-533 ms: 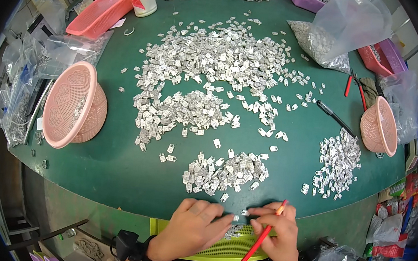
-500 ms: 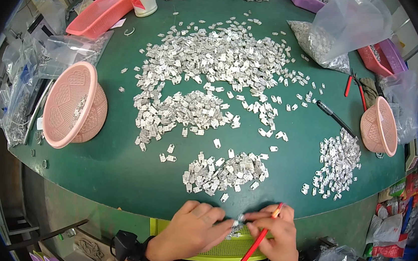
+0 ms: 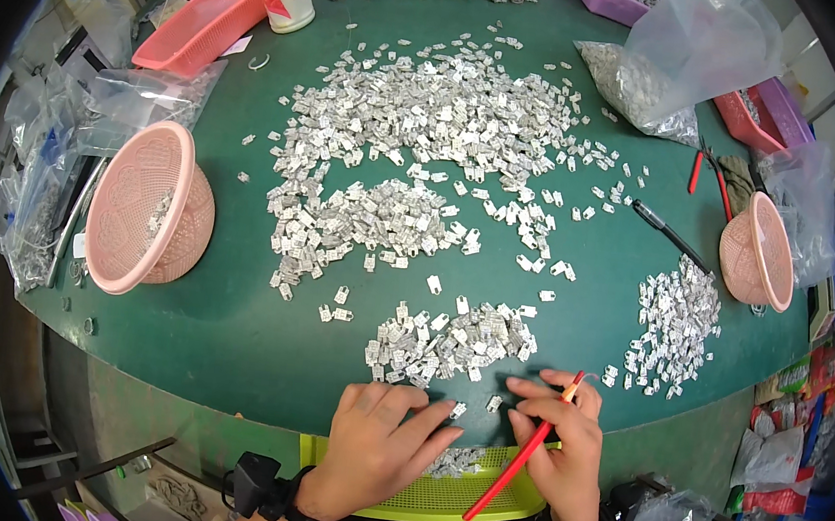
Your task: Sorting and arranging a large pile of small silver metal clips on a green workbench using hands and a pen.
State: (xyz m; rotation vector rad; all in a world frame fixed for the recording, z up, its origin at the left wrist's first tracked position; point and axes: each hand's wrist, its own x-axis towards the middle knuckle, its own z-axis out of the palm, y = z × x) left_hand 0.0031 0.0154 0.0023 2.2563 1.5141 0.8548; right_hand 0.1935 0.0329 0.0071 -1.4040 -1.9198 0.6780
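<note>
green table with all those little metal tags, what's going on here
A person's left hand appears to touch a small metal tag near the front edge of the green table. The right hand holds a red pencil-like tool, with a second tag near its fingers. A small pile lies just beyond, with a larger heap behind.
</note>
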